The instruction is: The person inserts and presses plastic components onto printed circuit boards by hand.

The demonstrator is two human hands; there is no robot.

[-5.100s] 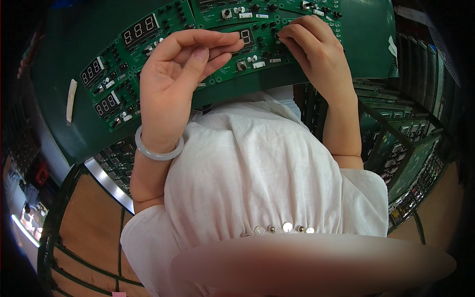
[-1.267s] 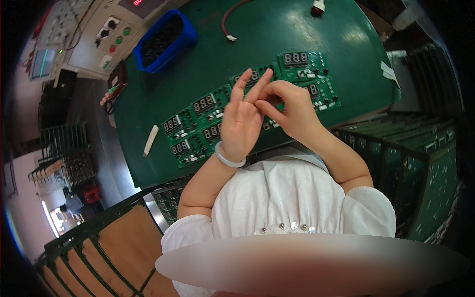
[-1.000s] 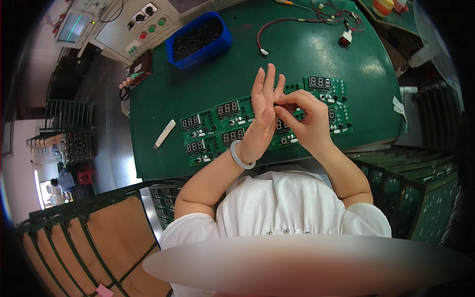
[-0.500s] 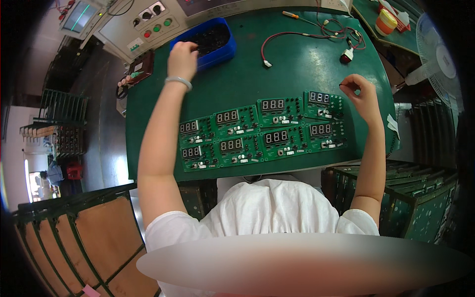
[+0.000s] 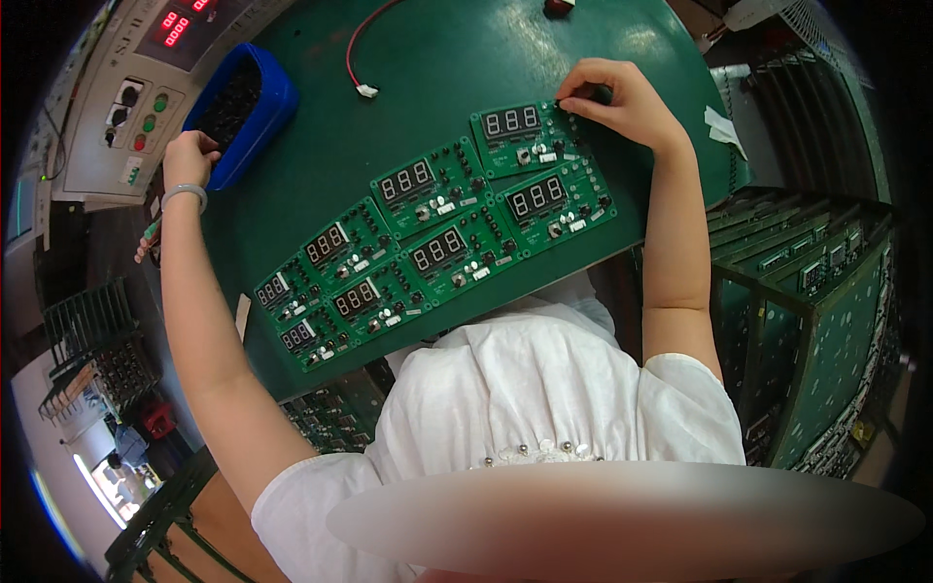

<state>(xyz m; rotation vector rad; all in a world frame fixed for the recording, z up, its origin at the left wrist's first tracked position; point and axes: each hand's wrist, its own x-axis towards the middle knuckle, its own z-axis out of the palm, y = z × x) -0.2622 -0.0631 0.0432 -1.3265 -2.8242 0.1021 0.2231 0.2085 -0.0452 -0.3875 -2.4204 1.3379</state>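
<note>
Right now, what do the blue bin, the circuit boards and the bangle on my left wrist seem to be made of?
Blue bin: probably moulded plastic, satin, from its even colour and rounded corner. Circuit boards: likely resin laminate, satin green coating, judging by white print. Bangle: smooth, pale, faintly shiny ring; stone, glass or plastic unclear.

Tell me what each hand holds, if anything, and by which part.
Right hand seems to pinch a small dark piece between thumb and fingertips; which end is unclear. Left hand, at the blue bin: can't tell.
</note>
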